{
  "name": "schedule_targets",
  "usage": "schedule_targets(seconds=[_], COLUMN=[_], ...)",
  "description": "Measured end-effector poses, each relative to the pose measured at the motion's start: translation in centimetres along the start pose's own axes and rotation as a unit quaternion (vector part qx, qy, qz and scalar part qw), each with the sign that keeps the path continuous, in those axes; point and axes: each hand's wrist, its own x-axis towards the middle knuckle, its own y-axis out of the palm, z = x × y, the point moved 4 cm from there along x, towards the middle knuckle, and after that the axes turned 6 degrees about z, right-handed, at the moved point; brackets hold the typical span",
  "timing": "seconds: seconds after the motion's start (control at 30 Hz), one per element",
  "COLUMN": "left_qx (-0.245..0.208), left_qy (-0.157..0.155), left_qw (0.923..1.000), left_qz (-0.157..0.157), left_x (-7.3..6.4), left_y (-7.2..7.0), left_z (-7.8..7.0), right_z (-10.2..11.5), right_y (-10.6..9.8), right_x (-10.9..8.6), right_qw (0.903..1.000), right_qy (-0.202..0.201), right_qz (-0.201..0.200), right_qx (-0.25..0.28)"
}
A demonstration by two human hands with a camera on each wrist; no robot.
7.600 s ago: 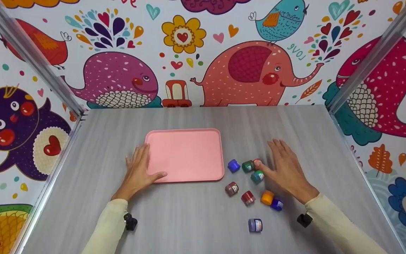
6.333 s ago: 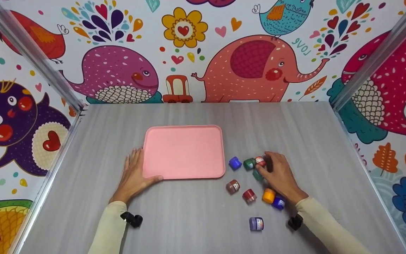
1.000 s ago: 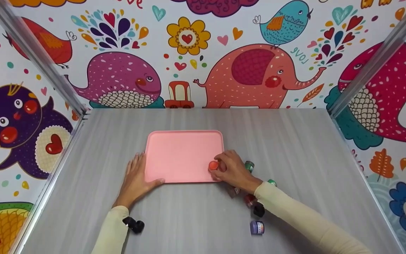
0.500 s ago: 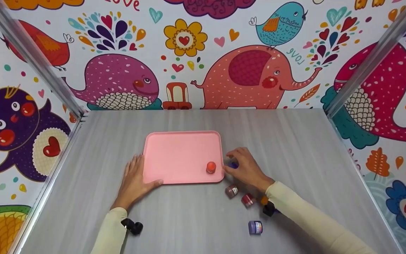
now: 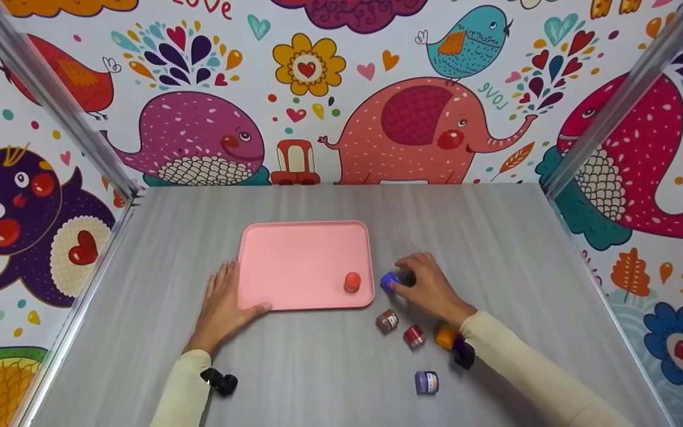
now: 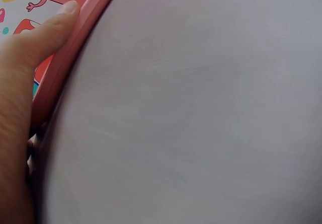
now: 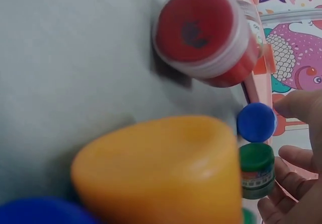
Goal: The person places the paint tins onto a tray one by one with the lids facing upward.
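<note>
A pink tray [image 5: 300,267] lies on the table, with one red-orange paint jar [image 5: 352,281] near its right front corner. My left hand [image 5: 223,311] rests at the tray's left front corner, fingers straight along the side; its thumb [image 6: 50,32] lies on the rim in the left wrist view. My right hand [image 5: 430,290] is right of the tray, thumb and fingers spread around a blue paint jar [image 5: 390,281] and a green paint jar [image 7: 256,171]. The thumb tip is close to the blue lid; contact cannot be told. The hand partly hides the green jar.
Below the right hand lie a brown jar [image 5: 387,321], a red jar [image 5: 414,337], an orange jar [image 5: 446,336] and a purple jar [image 5: 427,382]. A dark blue lid [image 7: 40,211] shows in the right wrist view. Printed walls stand behind and beside the table.
My right hand has set the red-orange jar on the tray, let go and drawn back rightward to the blue and green jars. The left hand stays at the tray corner.
</note>
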Motion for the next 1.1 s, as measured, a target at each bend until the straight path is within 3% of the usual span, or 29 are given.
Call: schedule_targets(seconds=[0.4, 0.77, 1.1], left_qx=[-0.008, -0.005, 0.004], left_qy=[-0.015, -0.005, -0.002], left_qw=[0.9998, 1.0000, 1.0000], left_qz=[0.006, -0.002, -0.003], left_x=[-0.5, -0.5, -0.1], left_y=[0.2, 0.1, -0.2], left_z=[0.4, 0.1, -0.2], right_z=[0.2, 0.7, 1.0], right_y=[1.1, 2.5, 2.7], right_x=[-0.1, 0.1, 0.4], right_qw=[0.9997, 0.9979, 0.9974], right_qy=[0.020, -0.030, -0.028], right_qz=[0.017, 0.019, 0.011], right_qx=[0.002, -0.055, -0.066])
